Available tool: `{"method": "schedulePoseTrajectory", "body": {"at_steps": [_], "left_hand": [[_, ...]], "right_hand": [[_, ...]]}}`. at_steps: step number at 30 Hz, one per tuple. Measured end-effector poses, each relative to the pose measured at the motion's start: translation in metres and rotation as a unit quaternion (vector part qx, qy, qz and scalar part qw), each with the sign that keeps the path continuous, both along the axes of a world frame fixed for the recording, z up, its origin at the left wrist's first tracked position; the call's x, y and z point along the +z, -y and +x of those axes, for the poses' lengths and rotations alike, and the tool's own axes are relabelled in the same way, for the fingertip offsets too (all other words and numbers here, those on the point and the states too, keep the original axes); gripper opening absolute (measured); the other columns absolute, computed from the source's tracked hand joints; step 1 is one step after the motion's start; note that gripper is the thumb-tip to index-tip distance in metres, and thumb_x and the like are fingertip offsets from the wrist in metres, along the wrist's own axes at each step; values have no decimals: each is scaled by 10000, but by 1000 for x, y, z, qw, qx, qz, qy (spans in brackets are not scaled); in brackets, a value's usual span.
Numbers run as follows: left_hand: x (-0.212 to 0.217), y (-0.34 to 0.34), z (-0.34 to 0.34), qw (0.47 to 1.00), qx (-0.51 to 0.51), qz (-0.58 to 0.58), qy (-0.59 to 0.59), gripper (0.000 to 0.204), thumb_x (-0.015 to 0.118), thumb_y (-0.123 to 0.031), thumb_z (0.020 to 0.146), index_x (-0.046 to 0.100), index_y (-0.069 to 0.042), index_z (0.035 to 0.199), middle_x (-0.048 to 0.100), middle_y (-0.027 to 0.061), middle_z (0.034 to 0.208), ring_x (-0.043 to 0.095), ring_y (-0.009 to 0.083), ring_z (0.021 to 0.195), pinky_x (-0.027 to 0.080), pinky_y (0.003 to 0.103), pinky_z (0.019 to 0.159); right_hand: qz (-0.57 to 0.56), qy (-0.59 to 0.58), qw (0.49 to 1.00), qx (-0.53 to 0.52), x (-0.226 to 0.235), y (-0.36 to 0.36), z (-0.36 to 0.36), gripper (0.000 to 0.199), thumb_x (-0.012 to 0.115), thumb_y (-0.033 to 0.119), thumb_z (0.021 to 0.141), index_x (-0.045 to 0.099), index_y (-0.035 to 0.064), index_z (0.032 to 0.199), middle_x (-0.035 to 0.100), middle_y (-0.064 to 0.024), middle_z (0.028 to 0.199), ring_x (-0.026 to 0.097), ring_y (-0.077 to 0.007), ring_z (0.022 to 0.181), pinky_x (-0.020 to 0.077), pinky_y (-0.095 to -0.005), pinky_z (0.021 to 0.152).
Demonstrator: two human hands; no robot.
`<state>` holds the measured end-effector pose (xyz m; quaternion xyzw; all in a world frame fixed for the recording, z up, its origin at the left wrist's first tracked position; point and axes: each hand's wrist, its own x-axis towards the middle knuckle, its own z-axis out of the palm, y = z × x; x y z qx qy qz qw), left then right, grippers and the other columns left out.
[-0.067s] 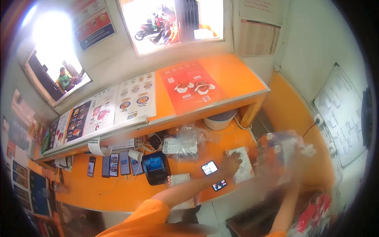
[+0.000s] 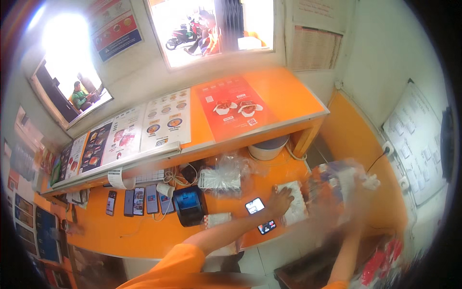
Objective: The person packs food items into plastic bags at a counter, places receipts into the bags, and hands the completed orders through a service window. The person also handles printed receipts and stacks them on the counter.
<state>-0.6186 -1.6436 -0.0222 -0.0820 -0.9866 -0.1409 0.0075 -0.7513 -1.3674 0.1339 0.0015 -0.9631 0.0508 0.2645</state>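
The left hand (image 2: 280, 201), fingers slightly spread, rests on a flat, white, rectangular packet (image 2: 298, 206) on the orange table (image 2: 130, 236), right of two lit black phones (image 2: 255, 206); the right hand (image 2: 333, 219), blurred beside a crinkled, see-through plastic bag (image 2: 332, 174) with orange patches, has a grip I cannot tell

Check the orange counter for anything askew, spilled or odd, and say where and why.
White cables lie loosely tangled behind the black box, untidy against the phones lined up to its left. Clear plastic sits crumpled beyond the box, to its right. I see no clear spill near the left hand.
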Motion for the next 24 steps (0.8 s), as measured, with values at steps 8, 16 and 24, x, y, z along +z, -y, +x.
{"method": "schedulePoseTrajectory", "body": {"at_steps": [8,16,24], "left_hand": [[18,12,3,997,56,38,21,283,592,-123,891,663,-71,1159,629,143,1226,619,281,1197,448,594,1048],[24,43,9,990,128,60,-17,337,635,-150,886,636,-48,1208,602,168,1274,564,321,1245,429,550,1080],[56,35,57,976,124,104,-144,411,677,-174,882,608,-29,1261,569,187,1333,491,356,1317,402,511,1119]], "right_hand": [[-323,63,940,95,-39,60,-69,794,789,493,828,525,-35,1359,546,-296,1355,520,-439,1274,424,-482,1079],[-258,204,934,140,-47,156,-69,914,788,479,833,420,-74,1460,458,-306,1476,461,-409,1362,337,-453,1165],[-239,159,940,183,-46,179,-44,701,760,394,886,520,-46,1375,560,-251,1360,518,-358,1282,384,-427,1098]]}}
